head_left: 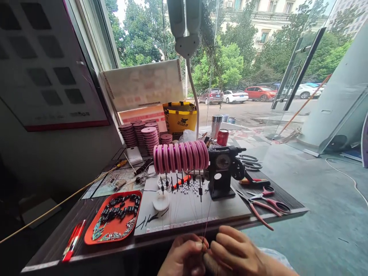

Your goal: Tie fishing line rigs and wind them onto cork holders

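At the front edge of the table my left hand (184, 253) pinches a thin line (207, 216), with a small dark bit at the fingertips. Right beside it, my right hand (237, 249) is closed with its fingers curled; what lies in them is hidden. The line runs up toward a row of pink spools (181, 157) mounted on a black winding machine (222, 172). Several other fine lines hang below the spools, with dark weights (200, 191) on them. White beads (188, 187) lie scattered on the pale board (224, 212) underneath.
An orange tray (89, 239) with black parts and small metal pieces stands at left, near red pens (73, 239). Scissors (271, 201) and pliers (255, 211) lie at right. Stacked spools (150, 142), a yellow bag (181, 119) and a red can (222, 137) stand behind. A long rod (63, 201) crosses the left.
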A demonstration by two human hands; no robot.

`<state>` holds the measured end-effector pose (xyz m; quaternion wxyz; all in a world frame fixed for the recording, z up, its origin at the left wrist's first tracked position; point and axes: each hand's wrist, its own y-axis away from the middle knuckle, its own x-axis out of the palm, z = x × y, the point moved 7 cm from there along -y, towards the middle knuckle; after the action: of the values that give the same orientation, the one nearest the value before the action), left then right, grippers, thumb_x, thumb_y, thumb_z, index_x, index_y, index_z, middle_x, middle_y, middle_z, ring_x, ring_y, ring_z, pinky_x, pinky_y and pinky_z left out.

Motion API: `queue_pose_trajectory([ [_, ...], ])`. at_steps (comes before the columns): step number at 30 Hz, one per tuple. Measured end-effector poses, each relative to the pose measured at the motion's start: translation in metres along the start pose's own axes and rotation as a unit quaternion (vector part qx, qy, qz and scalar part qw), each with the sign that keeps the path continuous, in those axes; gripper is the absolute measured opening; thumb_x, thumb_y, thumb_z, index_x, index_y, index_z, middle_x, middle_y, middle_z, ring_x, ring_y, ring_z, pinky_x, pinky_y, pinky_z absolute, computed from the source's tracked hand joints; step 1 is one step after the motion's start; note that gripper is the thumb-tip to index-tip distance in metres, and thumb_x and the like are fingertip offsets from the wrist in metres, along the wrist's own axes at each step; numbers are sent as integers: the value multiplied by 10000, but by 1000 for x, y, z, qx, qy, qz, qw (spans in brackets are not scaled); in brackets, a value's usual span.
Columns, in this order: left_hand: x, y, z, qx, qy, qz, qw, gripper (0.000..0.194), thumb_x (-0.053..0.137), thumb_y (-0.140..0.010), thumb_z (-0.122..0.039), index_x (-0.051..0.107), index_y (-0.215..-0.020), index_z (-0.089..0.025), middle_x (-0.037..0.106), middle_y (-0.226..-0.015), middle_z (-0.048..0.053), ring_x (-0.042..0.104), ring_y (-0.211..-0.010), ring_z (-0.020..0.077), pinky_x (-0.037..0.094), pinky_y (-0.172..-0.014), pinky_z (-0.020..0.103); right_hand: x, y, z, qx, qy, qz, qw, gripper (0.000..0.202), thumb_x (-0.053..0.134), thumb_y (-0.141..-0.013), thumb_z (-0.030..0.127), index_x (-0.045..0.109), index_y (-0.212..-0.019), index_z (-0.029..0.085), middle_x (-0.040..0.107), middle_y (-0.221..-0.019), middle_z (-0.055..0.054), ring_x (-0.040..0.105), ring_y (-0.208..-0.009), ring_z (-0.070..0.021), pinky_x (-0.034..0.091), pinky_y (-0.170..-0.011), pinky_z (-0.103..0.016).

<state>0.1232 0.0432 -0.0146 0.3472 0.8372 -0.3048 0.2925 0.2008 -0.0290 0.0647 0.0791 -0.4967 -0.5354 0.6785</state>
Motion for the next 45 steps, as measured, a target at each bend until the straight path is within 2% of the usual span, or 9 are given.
queue_pose_trajectory([
  [6,3,-3,0,4,-35,-3,999,160,823,-483,-224,696,-551,-152,642,-639,8,436,-439,44,255,-410,171,0,-2,-2,19,-11,-5,1000,330,325,-971,162,603,-795,137,583,-590,-12,473,-532,-123,405,-508,-253],
  [9,10,1,-19,134,-188,-22,973,148,760,-552,-252,661,-505,-153,561,-624,-1,380,-453,54,250,-426,197,-1,1,-2,69,-45,-24,996,344,299,-988,216,588,-814,149,613,-640,-19,522,-593,-122,415,-520,-227],
  [16,28,36,-52,454,-557,-104,687,149,567,-713,-149,597,-575,-194,473,-713,12,457,-556,123,332,-457,219,-2,-40,-5,135,-141,18,981,381,329,-967,230,540,-653,179,604,-567,13,446,-463,-100,344,-443,-215],
  [20,26,56,-50,605,-576,-166,524,187,510,-768,-44,589,-711,-204,473,-812,14,517,-602,108,427,-548,194,25,-69,-41,380,-332,186,843,185,545,-769,69,539,-608,160,510,-552,55,464,-529,-81,353,-498,-166],
  [23,25,63,-47,658,-602,-192,409,231,492,-790,11,603,-854,-181,512,-893,49,575,-692,125,470,-635,197,45,-84,-53,435,-386,237,779,162,537,-703,5,547,-626,148,491,-567,63,459,-535,-72,348,-495,-153],
  [28,33,65,-45,676,-676,-95,278,220,534,-775,-2,605,-952,-112,667,-905,129,632,-811,211,503,-766,288,66,-90,-59,424,-380,292,769,161,522,-661,-6,532,-594,141,500,-552,56,443,-506,-72,343,-467,-156],
  [30,35,66,-49,668,-673,-88,304,243,533,-764,14,611,-940,-134,697,-828,100,632,-755,200,500,-743,292,64,-90,-56,416,-363,301,777,164,510,-662,-1,521,-591,146,501,-554,48,455,-518,-85,354,-484,-171],
  [37,22,46,-60,532,-557,-128,625,202,568,-711,-69,553,-573,-216,525,-547,-12,440,-478,126,309,-459,250,35,-89,-29,226,-176,307,907,226,464,-716,1,504,-878,154,542,-900,-48,489,-708,-142,398,-631,-239],
  [45,8,5,-48,186,-308,-59,931,68,664,-572,-180,613,-540,-149,561,-553,-11,460,-535,128,310,-489,233,12,-51,5,-35,-13,179,983,187,444,-845,85,545,-717,176,559,-673,-1,450,-568,-131,365,-488,-244],
])
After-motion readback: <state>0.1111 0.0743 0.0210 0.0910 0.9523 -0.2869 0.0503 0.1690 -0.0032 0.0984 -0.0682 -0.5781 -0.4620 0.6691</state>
